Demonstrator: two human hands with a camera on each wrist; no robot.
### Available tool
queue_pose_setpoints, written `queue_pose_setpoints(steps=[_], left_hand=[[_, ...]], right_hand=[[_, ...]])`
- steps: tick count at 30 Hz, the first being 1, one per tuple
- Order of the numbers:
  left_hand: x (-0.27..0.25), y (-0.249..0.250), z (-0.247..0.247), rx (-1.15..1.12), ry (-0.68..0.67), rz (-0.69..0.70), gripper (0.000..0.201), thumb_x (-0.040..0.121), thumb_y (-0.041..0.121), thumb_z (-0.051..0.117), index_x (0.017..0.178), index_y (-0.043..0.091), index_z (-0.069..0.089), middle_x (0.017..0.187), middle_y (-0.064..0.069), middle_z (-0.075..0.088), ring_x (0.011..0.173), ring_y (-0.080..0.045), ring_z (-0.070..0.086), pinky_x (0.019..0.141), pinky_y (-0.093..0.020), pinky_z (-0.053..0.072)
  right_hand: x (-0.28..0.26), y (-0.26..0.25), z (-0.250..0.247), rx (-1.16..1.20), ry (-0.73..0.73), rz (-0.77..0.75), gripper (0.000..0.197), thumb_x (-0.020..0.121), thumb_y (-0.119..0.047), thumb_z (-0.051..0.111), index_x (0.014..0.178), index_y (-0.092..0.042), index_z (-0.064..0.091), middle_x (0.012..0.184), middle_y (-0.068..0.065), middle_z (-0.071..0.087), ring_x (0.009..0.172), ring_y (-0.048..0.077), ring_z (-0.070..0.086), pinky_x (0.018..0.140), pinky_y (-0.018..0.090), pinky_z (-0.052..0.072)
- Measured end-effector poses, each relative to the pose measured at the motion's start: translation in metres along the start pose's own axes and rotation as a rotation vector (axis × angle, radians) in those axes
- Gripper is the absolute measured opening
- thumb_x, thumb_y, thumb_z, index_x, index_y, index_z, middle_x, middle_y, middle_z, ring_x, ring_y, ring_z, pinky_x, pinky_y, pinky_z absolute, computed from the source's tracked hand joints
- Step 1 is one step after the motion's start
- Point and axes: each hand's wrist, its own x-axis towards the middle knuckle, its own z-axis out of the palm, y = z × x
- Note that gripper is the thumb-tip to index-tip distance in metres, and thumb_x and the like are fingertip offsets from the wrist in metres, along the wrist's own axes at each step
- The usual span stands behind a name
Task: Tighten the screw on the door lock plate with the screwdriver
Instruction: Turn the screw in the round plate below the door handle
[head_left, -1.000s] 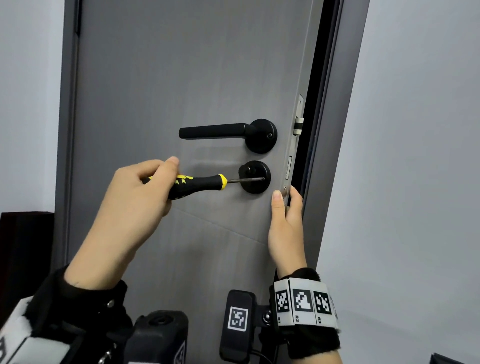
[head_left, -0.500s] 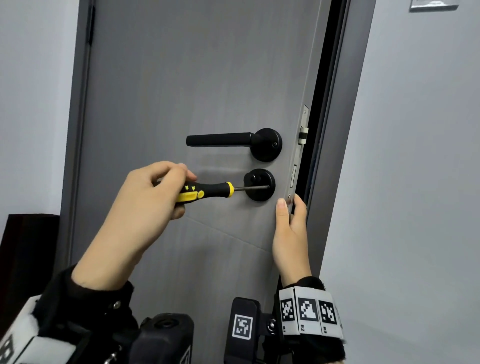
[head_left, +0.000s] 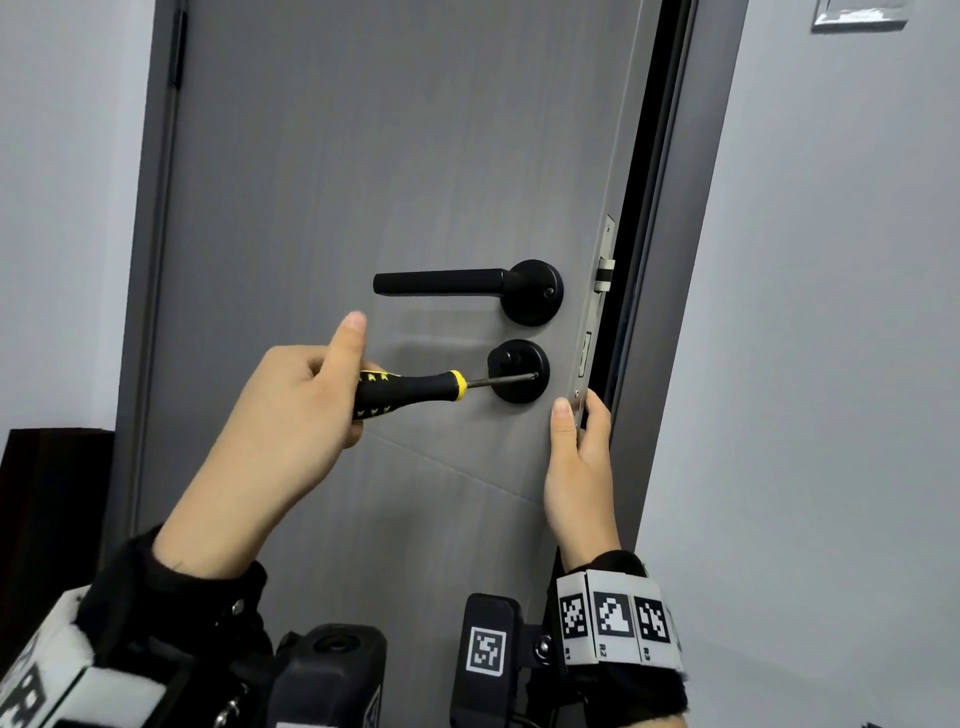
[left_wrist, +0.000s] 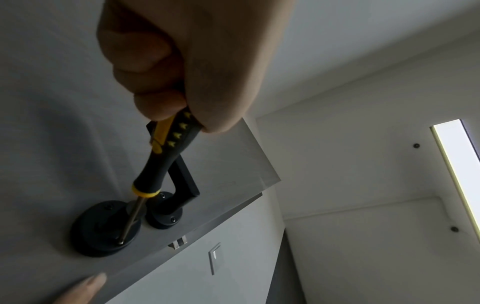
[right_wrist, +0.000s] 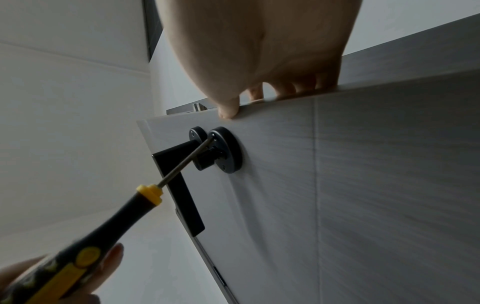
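Note:
My left hand (head_left: 332, 400) holds the black and yellow screwdriver (head_left: 415, 392) by the rear of its handle, thumb raised off it. The shaft runs right, and its tip sits in a screw on the right side of the round black lock plate (head_left: 519, 397). In the left wrist view, curled fingers hold the screwdriver (left_wrist: 161, 164) and its tip meets the lock plate (left_wrist: 98, 232). My right hand (head_left: 576, 447) grips the door edge just below the plate, thumb on the front face and fingers round the edge. The right wrist view shows the screwdriver (right_wrist: 103, 230) reaching the lock plate (right_wrist: 231, 156).
The grey door (head_left: 363, 182) stands slightly ajar. A black lever handle (head_left: 441, 283) sits just above the lock plate. A metal latch plate (head_left: 602, 260) runs down the door edge beside the dark frame gap. A light switch (head_left: 857, 15) is on the right wall, and dark furniture (head_left: 47, 493) stands at the left.
My left thumb has lifted off the screwdriver handle and now points up. The handle's yellow markings have rotated. My right hand still holds the door edge.

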Motion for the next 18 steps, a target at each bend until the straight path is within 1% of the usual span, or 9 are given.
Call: queue_pose_setpoints(steps=[2, 4, 7, 9, 11, 13, 15, 16, 18], left_hand=[[-0.001, 0.0, 0.0, 0.002, 0.025, 0.075, 0.037, 0.094, 0.04, 0.043, 0.074, 0.016, 0.063, 0.047, 0.001, 0.043, 0.036, -0.009, 0.034, 0.045, -0.023, 0.021], [-0.001, -0.001, -0.001, -0.002, 0.038, 0.107, 0.021, 0.089, 0.039, 0.054, 0.081, 0.02, 0.059, 0.058, -0.003, 0.046, 0.046, -0.017, 0.035, 0.047, -0.026, 0.023], [-0.002, 0.001, -0.002, -0.131, -0.037, 0.089, 0.02, 0.077, 0.041, 0.069, 0.075, 0.022, 0.064, 0.054, 0.008, 0.046, 0.052, -0.017, 0.031, 0.049, -0.025, 0.024], [-0.004, 0.006, -0.002, -0.172, -0.097, 0.068, 0.018, 0.08, 0.038, 0.066, 0.073, 0.021, 0.069, 0.053, 0.006, 0.043, 0.053, -0.017, 0.031, 0.048, -0.023, 0.023], [-0.006, 0.01, -0.001, -0.173, -0.13, 0.084, 0.026, 0.085, 0.041, 0.058, 0.076, 0.02, 0.071, 0.048, 0.005, 0.039, 0.044, -0.013, 0.028, 0.044, -0.019, 0.021], [-0.009, 0.014, 0.001, -0.178, -0.132, 0.106, 0.041, 0.087, 0.052, 0.05, 0.078, 0.019, 0.072, 0.043, 0.003, 0.034, 0.035, -0.01, 0.024, 0.036, -0.016, 0.021], [-0.01, 0.015, 0.004, -0.215, -0.117, 0.097, 0.05, 0.088, 0.057, 0.042, 0.078, 0.018, 0.072, 0.041, 0.001, 0.033, 0.032, -0.009, 0.024, 0.034, -0.014, 0.021], [-0.01, 0.015, 0.005, -0.25, -0.109, 0.082, 0.049, 0.091, 0.053, 0.041, 0.077, 0.017, 0.071, 0.04, 0.002, 0.035, 0.031, -0.008, 0.026, 0.034, -0.014, 0.02], [-0.009, 0.013, 0.005, -0.286, -0.117, 0.07, 0.037, 0.094, 0.036, 0.041, 0.077, 0.017, 0.068, 0.041, 0.004, 0.038, 0.035, -0.008, 0.028, 0.036, -0.015, 0.02]], right_hand=[[0.0, 0.001, 0.0, -0.001, 0.001, 0.001, 0.05, 0.096, -0.036, 0.037, 0.142, -0.024, 0.025, 0.119, -0.019, 0.038, 0.111, -0.001, 0.035, 0.095, 0.019, 0.025], [0.0, 0.001, 0.0, 0.005, 0.005, -0.002, 0.05, 0.096, -0.036, 0.037, 0.142, -0.024, 0.026, 0.119, -0.018, 0.039, 0.111, 0.0, 0.036, 0.095, 0.019, 0.025], [0.001, 0.002, 0.001, 0.009, 0.011, -0.003, 0.049, 0.095, -0.037, 0.038, 0.142, -0.024, 0.027, 0.12, -0.017, 0.041, 0.111, 0.002, 0.039, 0.096, 0.021, 0.028], [0.002, 0.004, 0.001, 0.0, 0.017, 0.0, 0.049, 0.095, -0.037, 0.038, 0.141, -0.024, 0.028, 0.122, -0.014, 0.046, 0.114, 0.006, 0.044, 0.1, 0.024, 0.031], [0.002, 0.005, 0.001, -0.012, 0.021, 0.001, 0.049, 0.094, -0.039, 0.038, 0.14, -0.025, 0.03, 0.128, -0.009, 0.05, 0.119, 0.01, 0.046, 0.105, 0.03, 0.034], [0.002, 0.004, 0.001, -0.007, 0.017, 0.001, 0.049, 0.095, -0.038, 0.038, 0.141, -0.025, 0.029, 0.127, -0.011, 0.047, 0.117, 0.007, 0.044, 0.102, 0.025, 0.032], [0.002, 0.002, 0.0, 0.007, 0.009, -0.001, 0.049, 0.095, -0.036, 0.038, 0.142, -0.023, 0.027, 0.122, -0.015, 0.042, 0.112, 0.002, 0.039, 0.097, 0.02, 0.027], [0.002, 0.002, 0.0, 0.01, 0.006, -0.001, 0.049, 0.095, -0.036, 0.038, 0.142, -0.023, 0.027, 0.121, -0.016, 0.041, 0.112, 0.001, 0.038, 0.096, 0.019, 0.026], [0.002, 0.002, -0.001, 0.007, 0.0, -0.002, 0.05, 0.095, -0.036, 0.037, 0.142, -0.023, 0.026, 0.122, -0.016, 0.04, 0.113, 0.001, 0.037, 0.096, 0.019, 0.025]])
